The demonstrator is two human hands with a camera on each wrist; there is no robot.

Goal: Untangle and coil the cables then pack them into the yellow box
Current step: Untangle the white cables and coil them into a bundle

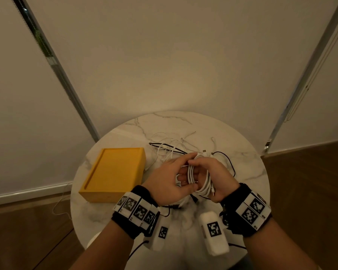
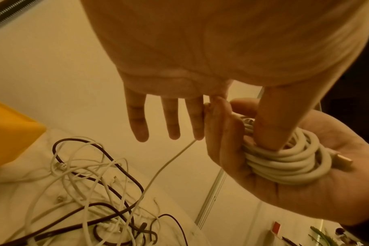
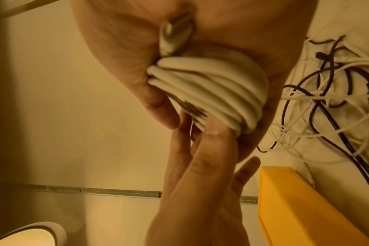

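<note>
A thick white cable coil is looped around my right hand, which holds it above the table; its metal plug lies against the palm. My left hand pinches the coil, thumb pressed into the loops and the index finger over the top, the other fingers straight. The yellow box stands empty at the table's left. A tangle of thin white and black cables lies behind my hands. A thin white strand runs from my left fingers down into the tangle.
The round marble table is small, with wooden floor on both sides and a pale wall behind. A thin white wire hangs off the table's left edge to the floor. More black cable lies under my wrists.
</note>
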